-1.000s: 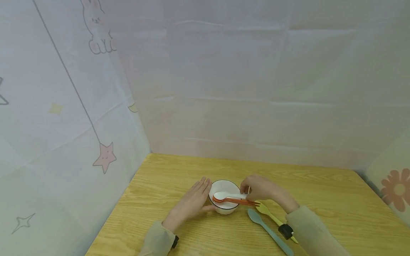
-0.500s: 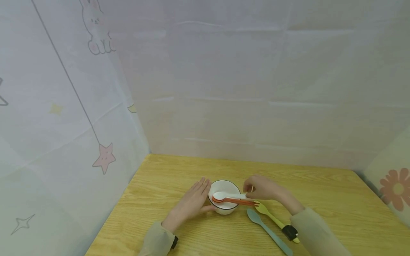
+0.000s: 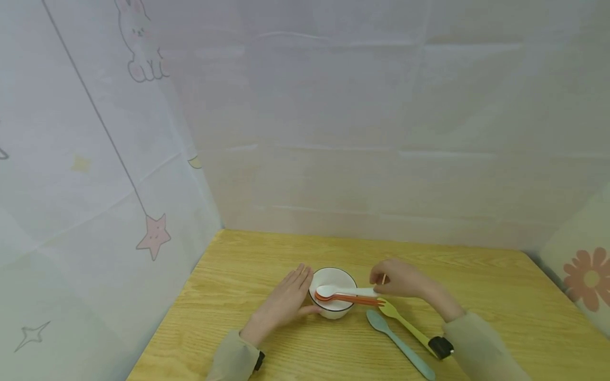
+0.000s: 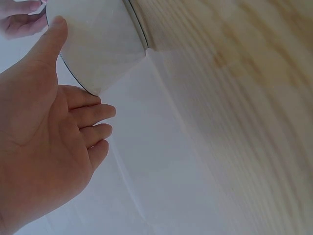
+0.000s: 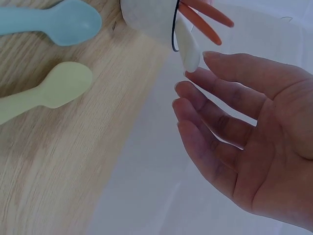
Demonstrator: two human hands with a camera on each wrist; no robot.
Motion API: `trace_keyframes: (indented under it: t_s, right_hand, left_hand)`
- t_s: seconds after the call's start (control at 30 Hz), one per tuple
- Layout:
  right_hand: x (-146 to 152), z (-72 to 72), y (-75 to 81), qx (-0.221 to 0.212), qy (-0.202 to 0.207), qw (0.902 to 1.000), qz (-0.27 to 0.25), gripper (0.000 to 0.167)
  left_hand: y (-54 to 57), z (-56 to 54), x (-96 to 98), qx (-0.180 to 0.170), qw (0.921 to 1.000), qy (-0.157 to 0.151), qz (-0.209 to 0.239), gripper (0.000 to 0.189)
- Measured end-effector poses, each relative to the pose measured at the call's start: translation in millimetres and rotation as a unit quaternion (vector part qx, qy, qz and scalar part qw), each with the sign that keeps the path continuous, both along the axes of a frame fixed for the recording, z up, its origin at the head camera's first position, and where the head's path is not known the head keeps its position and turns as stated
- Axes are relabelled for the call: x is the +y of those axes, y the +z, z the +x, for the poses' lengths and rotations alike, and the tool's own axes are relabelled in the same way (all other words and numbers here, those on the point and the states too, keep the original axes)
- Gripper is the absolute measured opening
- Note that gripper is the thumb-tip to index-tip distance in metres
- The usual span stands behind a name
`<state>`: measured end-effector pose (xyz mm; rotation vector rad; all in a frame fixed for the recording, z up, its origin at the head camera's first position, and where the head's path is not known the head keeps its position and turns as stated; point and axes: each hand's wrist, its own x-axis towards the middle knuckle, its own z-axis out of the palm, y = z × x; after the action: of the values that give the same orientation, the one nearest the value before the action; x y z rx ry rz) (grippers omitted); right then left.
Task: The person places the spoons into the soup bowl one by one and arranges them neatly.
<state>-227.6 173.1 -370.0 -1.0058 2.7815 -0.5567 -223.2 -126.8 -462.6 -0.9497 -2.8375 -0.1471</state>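
A white bowl (image 3: 335, 314) with a dark rim stands on the table. My left hand (image 3: 283, 301) rests against its left side, fingers nearly straight at the rim and thumb along the near wall. A white spoon (image 3: 343, 291) lies across the bowl, its handle over the right rim. Beside it lies an orange utensil (image 3: 357, 300), spoon-shaped inside the bowl and pronged outside. My right hand (image 3: 405, 278) is at the white handle's end; in the right wrist view thumb and index finger (image 5: 215, 83) are parted around its tip, not pinching it.
A blue spoon (image 3: 400, 344) and a yellow spoon (image 3: 410, 328) lie on the wooden table (image 3: 267, 248), right of the bowl and nearer the body. A black wrist device (image 3: 440, 347) overlaps the yellow handle. Pale printed cloth (image 3: 357, 159) hangs around the table's back and sides.
My right hand has drawn back slightly to the right, uncovering more of the white spoon's handle and letting go of it. Left hand and bowl stay in place.
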Motion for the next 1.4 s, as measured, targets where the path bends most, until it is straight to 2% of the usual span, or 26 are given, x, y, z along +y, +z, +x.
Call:
trace_keyframes:
  t_s: [0.4, 0.77, 1.4]
  right_hand:
    - [18.4, 0.6, -4.5, 0.005, -0.006, 0.9999, -0.009, 0.008]
    - [35.9, 6.6, -10.6, -0.013, -0.038, 0.9991, -0.012, 0.008]
    - [59.8, 15.3, -24.8, -0.028, -0.041, 0.9983, -0.031, 0.010]
  left_hand:
    - [-0.4, -1.6, -2.5, 0.000, 1.0000, 0.000, -0.005, 0.090]
    - [0.2, -1.4, -2.3, 0.004, 1.0000, -0.001, -0.005, 0.089]
    - [0.8, -1.2, -2.9, 0.002, 1.0000, -0.003, -0.002, 0.090]
